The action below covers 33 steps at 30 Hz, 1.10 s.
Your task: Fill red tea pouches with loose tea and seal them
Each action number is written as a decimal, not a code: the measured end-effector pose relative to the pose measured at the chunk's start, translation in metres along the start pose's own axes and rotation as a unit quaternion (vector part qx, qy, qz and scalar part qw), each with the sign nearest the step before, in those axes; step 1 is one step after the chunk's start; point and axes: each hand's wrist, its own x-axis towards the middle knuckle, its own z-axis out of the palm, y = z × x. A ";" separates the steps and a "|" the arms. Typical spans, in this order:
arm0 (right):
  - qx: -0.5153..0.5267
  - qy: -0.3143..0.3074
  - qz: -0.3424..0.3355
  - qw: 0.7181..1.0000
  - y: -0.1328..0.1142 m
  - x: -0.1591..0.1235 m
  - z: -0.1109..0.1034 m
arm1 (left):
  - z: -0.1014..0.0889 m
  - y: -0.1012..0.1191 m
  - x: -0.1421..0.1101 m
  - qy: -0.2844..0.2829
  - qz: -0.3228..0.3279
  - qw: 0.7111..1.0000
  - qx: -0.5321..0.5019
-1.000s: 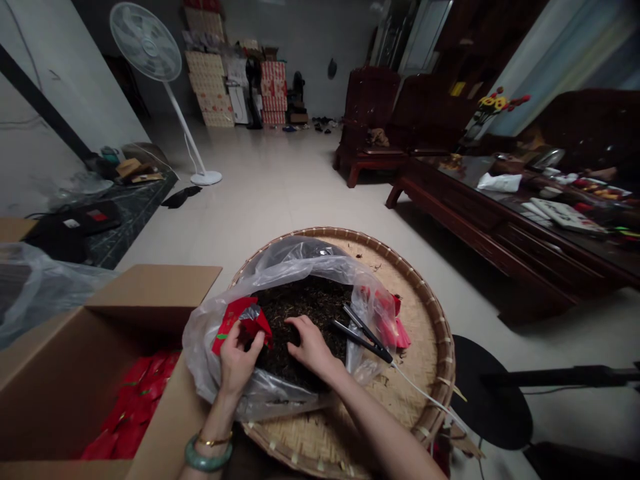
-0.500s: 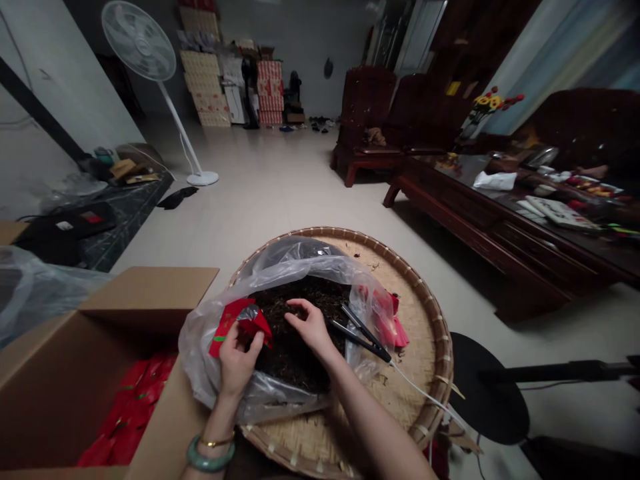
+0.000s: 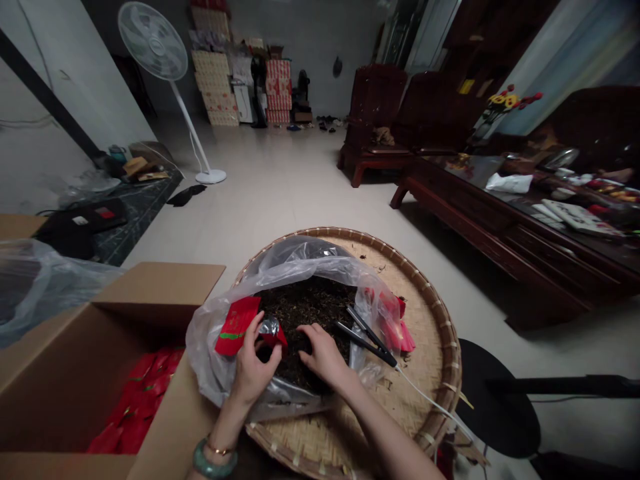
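My left hand (image 3: 254, 370) grips a red foil packet (image 3: 239, 327) with a green stripe, its silver-lined mouth turned toward the right. Dark, twisted dried leaves that look like tea (image 3: 305, 297) fill a clear plastic bag (image 3: 203, 347) beneath both hands. Over the leaves, my right hand (image 3: 323, 357) has its thumb and fingers curved and apart; nothing shows between them. On the bag's right side lies a black hand-held sealer or straightener (image 3: 373, 343) with a white cord, its jaws apart. More red packets (image 3: 400, 327) lie behind the bag's right edge.
The bag rests on a round woven bamboo tray (image 3: 443, 327). At left stands an open cardboard box (image 3: 165, 287) holding several red packets (image 3: 140, 400). A black round stand base (image 3: 495, 400) is at right. Farther off are a white fan (image 3: 193, 133) and a dark wooden table (image 3: 480, 227).
My right hand has lowered toward the near part of the leaves, and its fingers have spread. My left hand has tilted the packet a little. The whole view has shifted slightly.
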 end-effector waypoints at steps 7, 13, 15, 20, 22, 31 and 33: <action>0.208 0.103 0.008 0.973 -0.002 0.024 0.001 | -0.004 0.000 -0.004 0.001 0.035 0.999 0.041; 0.167 0.141 -0.008 0.976 -0.006 0.041 -0.009 | -0.003 -0.004 -0.006 0.007 0.036 0.998 0.051; 0.108 0.114 -0.019 0.987 -0.001 0.030 -0.010 | -0.002 -0.005 -0.007 0.001 0.038 0.998 0.056; -0.056 0.046 -0.027 0.997 0.006 -0.016 -0.003 | 0.001 -0.006 -0.008 -0.008 0.065 0.994 0.089; -0.129 0.033 -0.005 0.991 0.003 -0.024 0.000 | 0.002 -0.004 -0.008 -0.014 0.118 0.986 0.120; -0.202 -0.056 0.019 0.978 -0.013 -0.002 -0.010 | -0.021 0.013 -0.001 -0.101 0.266 0.932 0.224; -0.199 -0.057 0.017 0.978 -0.012 -0.003 -0.011 | -0.026 0.013 0.001 -0.103 0.277 0.927 0.232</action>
